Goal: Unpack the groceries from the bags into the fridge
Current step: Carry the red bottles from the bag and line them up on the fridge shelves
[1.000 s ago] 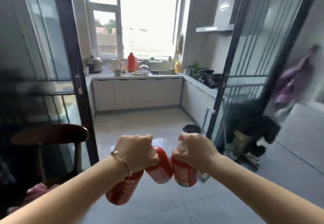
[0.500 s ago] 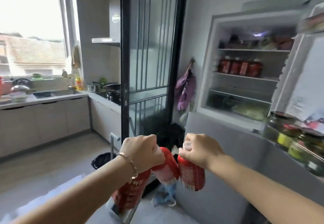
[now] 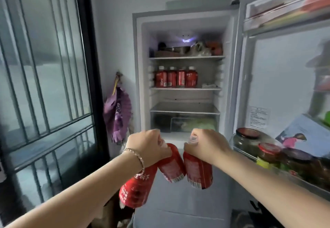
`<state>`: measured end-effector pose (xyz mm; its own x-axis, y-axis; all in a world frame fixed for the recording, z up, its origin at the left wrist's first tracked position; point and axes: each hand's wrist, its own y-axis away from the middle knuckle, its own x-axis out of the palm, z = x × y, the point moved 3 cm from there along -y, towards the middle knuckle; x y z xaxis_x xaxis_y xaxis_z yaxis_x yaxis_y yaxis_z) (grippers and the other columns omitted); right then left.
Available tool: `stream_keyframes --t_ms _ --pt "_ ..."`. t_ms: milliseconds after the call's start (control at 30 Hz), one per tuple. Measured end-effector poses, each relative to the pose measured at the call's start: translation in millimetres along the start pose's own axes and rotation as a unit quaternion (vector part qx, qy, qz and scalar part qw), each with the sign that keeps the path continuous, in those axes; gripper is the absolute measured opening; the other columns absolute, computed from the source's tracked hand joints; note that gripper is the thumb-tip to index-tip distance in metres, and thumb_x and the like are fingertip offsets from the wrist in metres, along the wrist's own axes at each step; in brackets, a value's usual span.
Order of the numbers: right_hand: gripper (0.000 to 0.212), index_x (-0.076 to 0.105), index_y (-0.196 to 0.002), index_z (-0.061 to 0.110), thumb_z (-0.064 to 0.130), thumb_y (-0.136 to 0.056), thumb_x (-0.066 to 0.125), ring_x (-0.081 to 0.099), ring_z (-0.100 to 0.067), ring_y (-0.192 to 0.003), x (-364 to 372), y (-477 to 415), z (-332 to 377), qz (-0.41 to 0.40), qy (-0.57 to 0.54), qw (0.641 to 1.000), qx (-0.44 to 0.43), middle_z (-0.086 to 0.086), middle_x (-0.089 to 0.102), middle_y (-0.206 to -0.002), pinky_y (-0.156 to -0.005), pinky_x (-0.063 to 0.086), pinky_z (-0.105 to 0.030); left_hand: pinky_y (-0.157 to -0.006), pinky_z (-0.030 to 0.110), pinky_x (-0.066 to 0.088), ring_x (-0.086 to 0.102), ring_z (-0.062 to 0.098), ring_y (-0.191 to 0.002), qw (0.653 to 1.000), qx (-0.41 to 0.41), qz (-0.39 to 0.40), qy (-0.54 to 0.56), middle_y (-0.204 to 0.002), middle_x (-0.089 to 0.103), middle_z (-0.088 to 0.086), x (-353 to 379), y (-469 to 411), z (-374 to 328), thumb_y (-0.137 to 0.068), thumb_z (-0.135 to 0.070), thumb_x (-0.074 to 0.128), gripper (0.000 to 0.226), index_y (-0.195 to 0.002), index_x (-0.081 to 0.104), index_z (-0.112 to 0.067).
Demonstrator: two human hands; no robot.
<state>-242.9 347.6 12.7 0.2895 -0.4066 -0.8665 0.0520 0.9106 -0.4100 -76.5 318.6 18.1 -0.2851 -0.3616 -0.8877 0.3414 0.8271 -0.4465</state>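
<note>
Red bottles (image 3: 198, 170) in curled left hand (image 3: 148, 147), curled right hand (image 3: 209, 145), near fridge sill (image 3: 178, 136).

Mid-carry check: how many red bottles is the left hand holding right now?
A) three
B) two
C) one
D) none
B: the left hand grips the outer red bottle and the middle red bottle by their tops; the right hand holds the third red bottle.

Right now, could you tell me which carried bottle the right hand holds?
The rightmost red bottle; the left hand grips the middle bottle and the lowest one.
</note>
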Motion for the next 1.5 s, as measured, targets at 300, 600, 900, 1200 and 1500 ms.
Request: stream_keyframes --t_ms 300,600,900,1200,1500 --pt "0.038 0.060 -0.078 0.014 0.051 -0.073 0.061 0.062 -0.020 -0.075 11.1 -160.6 -70.4 -0.095 -0.028 0.994 0.056 0.004 0.064 -0.075 -0.066 0.050 -0.028 -0.051 0.025 0.030 0.045 0.014 -0.060 0.996 0.041 -0.067 0.042 -0.064 0.046 -0.010 40.1 -200.1 -2.5 -0.072 -0.053 0.060 0.039 -0.062 0.040 -0.022" --pt "0.024 0.057 -0.075 0.016 0.040 -0.078 0.061 0.056 -0.019 -0.069 -21.3 -348.2 -113.1 -0.280 -0.057 0.957 0.055 0.006 0.060 -0.071 -0.057 0.038 -0.027 -0.065 0.027 0.036 0.049 0.020 -0.071 0.982 0.018 -0.173 0.069 -0.072 0.052 -0.005 36.4 -389.5 12.4 -0.071 -0.052 0.064 0.034 -0.068 0.047 -0.022" --pt "0.027 0.046 -0.063 0.012 0.032 -0.078 0.057 0.054 -0.021 -0.063 14.6 -489.9 -131.9 -0.319 -0.152 0.928 0.121 0.001 0.053 -0.063 -0.049 0.029 -0.027 -0.064 0.028 0.039 0.055 0.020 -0.072 0.989 0.028 -0.145 0.022 -0.079 0.059 -0.002 45.1 -494.6 58.0 -0.073 -0.053 0.062 0.037 -0.083 0.060 -0.018" --pt "0.054 0.059 -0.106 0.002 0.053 -0.090 0.049 0.067 -0.027 -0.089 76.7 -574.0 -128.8 -0.011 -0.160 0.978 0.132 -0.015 0.067 -0.101 -0.077 0.057 -0.036 -0.061 0.027 0.044 0.059 0.020 -0.071 0.992 0.072 -0.101 0.019 -0.071 0.061 0.001 48.5 -545.4 90.4 -0.070 -0.053 0.065 0.038 -0.073 0.062 -0.015" --pt "0.018 0.060 -0.107 -0.001 0.009 -0.095 0.051 0.065 -0.012 -0.064 96.3 -567.4 -136.6 0.040 -0.363 0.924 0.112 -0.006 0.066 -0.081 -0.055 0.055 -0.019 -0.063 0.029 0.047 0.059 0.016 -0.069 0.991 0.074 -0.101 0.049 -0.068 0.061 -0.003 55.1 -555.0 92.7 -0.064 -0.059 0.061 0.037 -0.070 0.059 -0.022"
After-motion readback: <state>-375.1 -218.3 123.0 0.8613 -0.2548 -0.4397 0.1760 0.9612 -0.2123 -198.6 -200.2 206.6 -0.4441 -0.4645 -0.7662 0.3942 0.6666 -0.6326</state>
